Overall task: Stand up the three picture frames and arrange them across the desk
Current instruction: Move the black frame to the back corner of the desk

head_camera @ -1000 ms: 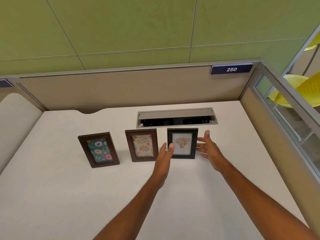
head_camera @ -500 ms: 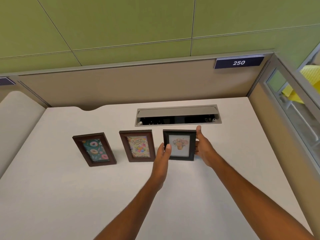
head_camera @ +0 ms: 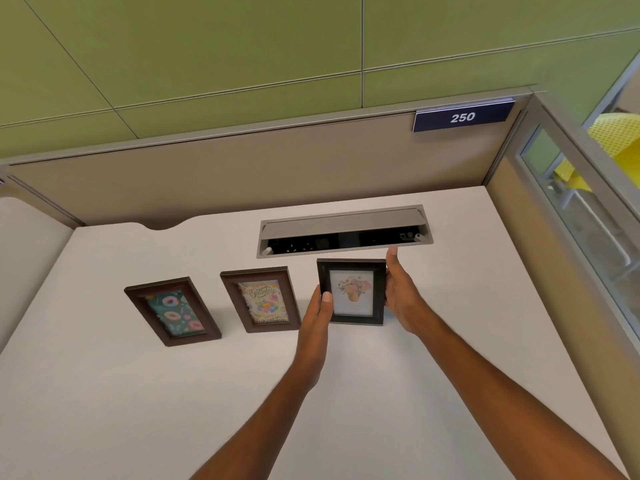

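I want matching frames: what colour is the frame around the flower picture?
Black, unlike the two brown ones; the flower picture frame shows clearly in the head view.

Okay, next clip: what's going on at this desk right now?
A person is setting picture frames in a row on a white desk. Both hands grip the black frame at the right end: the left hand on its left edge, the right hand on its right edge. The doughnut frame and the birthday frame already stand to its left, untouched. An open cable tray sits just behind the frames.
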